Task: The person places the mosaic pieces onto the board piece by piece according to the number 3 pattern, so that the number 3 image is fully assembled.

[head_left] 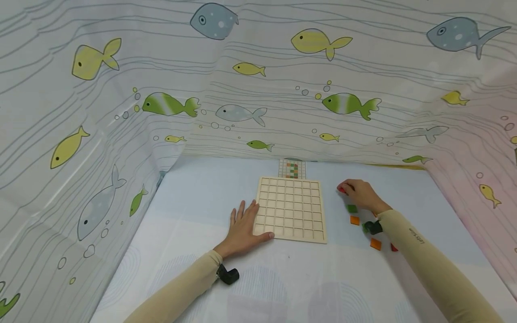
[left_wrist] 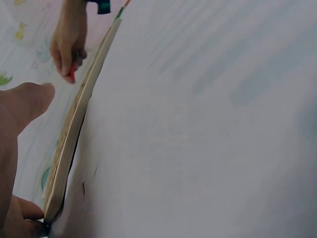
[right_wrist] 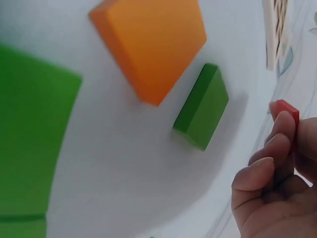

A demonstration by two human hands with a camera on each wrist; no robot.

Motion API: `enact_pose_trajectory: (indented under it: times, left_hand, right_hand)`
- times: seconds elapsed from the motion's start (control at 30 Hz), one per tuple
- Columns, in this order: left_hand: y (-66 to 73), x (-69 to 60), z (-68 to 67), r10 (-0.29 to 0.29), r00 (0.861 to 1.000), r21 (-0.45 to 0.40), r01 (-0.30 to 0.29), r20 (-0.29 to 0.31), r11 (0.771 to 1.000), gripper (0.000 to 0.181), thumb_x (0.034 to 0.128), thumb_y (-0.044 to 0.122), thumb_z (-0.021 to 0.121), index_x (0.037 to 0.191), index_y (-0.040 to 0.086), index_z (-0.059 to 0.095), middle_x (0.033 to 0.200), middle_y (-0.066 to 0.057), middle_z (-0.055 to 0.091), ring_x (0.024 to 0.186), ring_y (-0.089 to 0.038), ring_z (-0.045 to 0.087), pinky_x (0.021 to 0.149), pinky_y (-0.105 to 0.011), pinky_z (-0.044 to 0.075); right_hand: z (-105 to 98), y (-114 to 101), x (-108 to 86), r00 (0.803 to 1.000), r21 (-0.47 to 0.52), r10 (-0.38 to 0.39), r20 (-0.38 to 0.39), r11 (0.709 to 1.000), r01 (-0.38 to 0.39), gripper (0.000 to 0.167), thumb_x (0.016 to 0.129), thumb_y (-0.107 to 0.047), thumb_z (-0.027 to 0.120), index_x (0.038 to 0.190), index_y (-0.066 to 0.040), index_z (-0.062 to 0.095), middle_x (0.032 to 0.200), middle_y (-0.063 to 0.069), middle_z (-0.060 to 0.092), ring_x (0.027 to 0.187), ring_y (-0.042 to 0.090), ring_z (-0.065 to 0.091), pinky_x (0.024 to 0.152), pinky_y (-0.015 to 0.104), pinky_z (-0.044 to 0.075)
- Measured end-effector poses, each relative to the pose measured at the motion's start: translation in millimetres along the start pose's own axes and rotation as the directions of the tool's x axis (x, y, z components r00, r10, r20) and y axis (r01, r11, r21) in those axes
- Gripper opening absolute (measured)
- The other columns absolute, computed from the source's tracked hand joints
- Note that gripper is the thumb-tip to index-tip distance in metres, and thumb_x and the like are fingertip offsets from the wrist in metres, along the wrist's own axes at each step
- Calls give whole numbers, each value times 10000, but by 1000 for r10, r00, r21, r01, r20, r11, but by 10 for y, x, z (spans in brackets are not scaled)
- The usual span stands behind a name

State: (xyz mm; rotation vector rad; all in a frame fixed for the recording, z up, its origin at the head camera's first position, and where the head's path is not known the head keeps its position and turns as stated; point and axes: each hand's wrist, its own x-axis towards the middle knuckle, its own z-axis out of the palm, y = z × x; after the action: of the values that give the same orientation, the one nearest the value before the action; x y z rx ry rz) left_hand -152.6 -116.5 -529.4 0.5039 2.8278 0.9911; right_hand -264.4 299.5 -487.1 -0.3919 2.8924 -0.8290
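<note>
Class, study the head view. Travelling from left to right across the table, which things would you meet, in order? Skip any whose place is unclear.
Left hand → wooden grid board → red piece pinched by the right hand → nearest orange piece → second red piece, partly hidden by the right sleeve.

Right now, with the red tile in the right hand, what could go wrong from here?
The red tile, pinched by the right hand, could slip. The green tile nearest that hand lies loose and might get brushed. The left hand, at the edge of the board, might nudge it.
</note>
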Motion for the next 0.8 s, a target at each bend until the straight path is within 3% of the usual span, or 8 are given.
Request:
enact_pose_trajectory:
  times: [0.2, 0.57, 0.8]
  left_hand:
    - [-5, -1, 2, 7, 1000, 3, -7, 1, 1000, 1062, 915, 607, 720, 1679, 35, 253, 1777, -151, 174, 1651, -431, -48, 1271, -681, -74]
    - [8, 0, -3, 7, 1000, 2, -7, 7, 1000, 1062, 920, 605, 713, 1680, 30, 244, 1777, -156, 167, 1649, -437, -51, 1270, -682, -77]
    - [-1, -7, 7, 2, 1000, 14, -2, 2, 1000, 1059, 916, 613, 709, 1679, 37, 253, 1776, -145, 181, 1652, -427, -42, 1275, -674, -68]
  right_hand:
    - [33, -61, 19, 999, 64, 21, -24, 998, -20, 340, 1118, -246, 551, 1310, -21, 720, 1154, 164, 767, 991, 260, 665, 882, 418, 536]
    - [187, -134, 116, 997, 121, -19, -74, 992, 28, 338, 1065, -198, 656, 1332, 2, 712, 1239, 188, 769, 1093, 348, 724, 938, 504, 563]
    - [317, -257, 195, 991, 130, -11, -130, 991, 28, 304, 1037, -171, 696, 1292, -12, 743, 1169, 175, 791, 970, 278, 734, 796, 325, 543]
